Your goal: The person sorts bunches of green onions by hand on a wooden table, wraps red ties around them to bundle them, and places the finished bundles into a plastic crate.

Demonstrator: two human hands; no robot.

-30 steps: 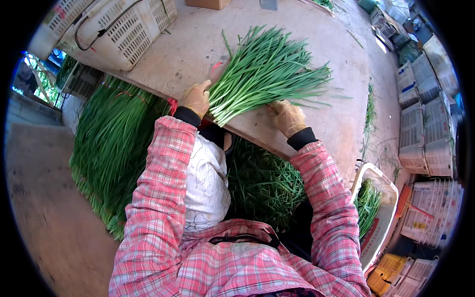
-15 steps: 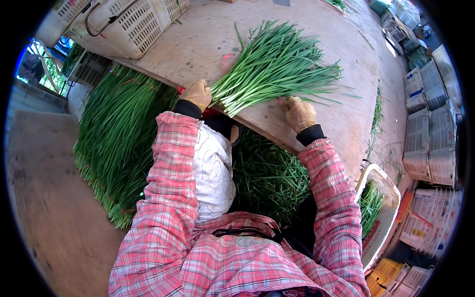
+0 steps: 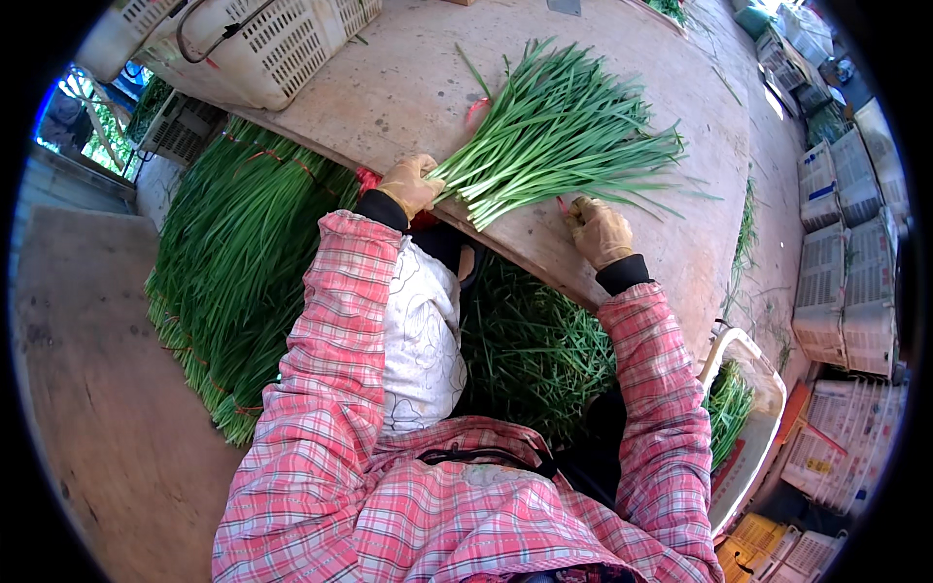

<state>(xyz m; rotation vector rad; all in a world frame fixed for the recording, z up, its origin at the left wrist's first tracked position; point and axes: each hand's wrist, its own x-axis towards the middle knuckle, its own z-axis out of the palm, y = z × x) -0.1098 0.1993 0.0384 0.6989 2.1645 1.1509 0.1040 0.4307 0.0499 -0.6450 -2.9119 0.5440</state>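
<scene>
A: Obs. Wooden surface [image 3: 622, 58] carries one fanned bundle of green chives [image 3: 554, 136], cut ends toward the near edge, tips spread up and right. Big heap of chives [image 3: 233, 262] lies below the edge on the left; more chives [image 3: 535, 350] sit in front of the person's lap.

B: Risk, largest first?

A: The bundle sits right at the edge. If the fan is dragged nearer, stalks could slide off into the greens below and mix with them.

B: Hands?

A: Gloved left hand [image 3: 408, 185], grip closed around the cut ends of the bundle. Gloved right hand [image 3: 601, 231] rests flat on the surface just beside the lower stalks; grip loose, holding nothing I can make out.

B: So only one hand binds it.

A: Yes. Judgement: a slack left grip lets the fan splay wider. A red band [image 3: 476, 109] lying beside the bundle could get buried under the leaves.
</scene>
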